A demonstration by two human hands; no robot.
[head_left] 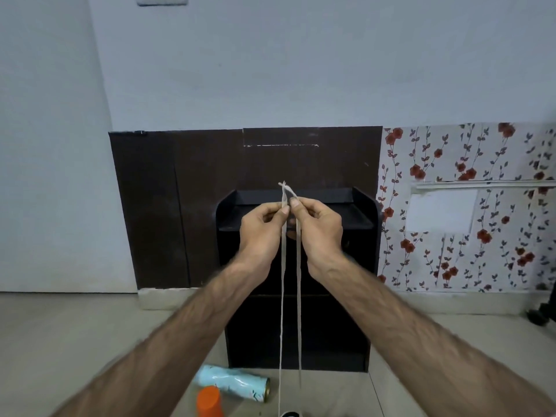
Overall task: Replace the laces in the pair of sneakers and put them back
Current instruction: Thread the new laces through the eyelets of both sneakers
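Head view: left hand [261, 227] and right hand [319, 224] meet at chest height before the black shoe rack [368, 251], each pinching one end of the pale lace [298, 296] between thumb and curled fingers. Both strands hang straight down between the wrists, long axis vertical, toward something dark at the bottom edge (probably a sneaker; cannot tell). No writing legible anywhere.

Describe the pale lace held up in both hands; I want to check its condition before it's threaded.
The pale beige flat fabric lace is held up as two strands. The left hand and right hand each pinch one strand near the top, where the ends cross. Both strands hang straight down, side by side, to the frame's bottom edge. No fraying is discernible.
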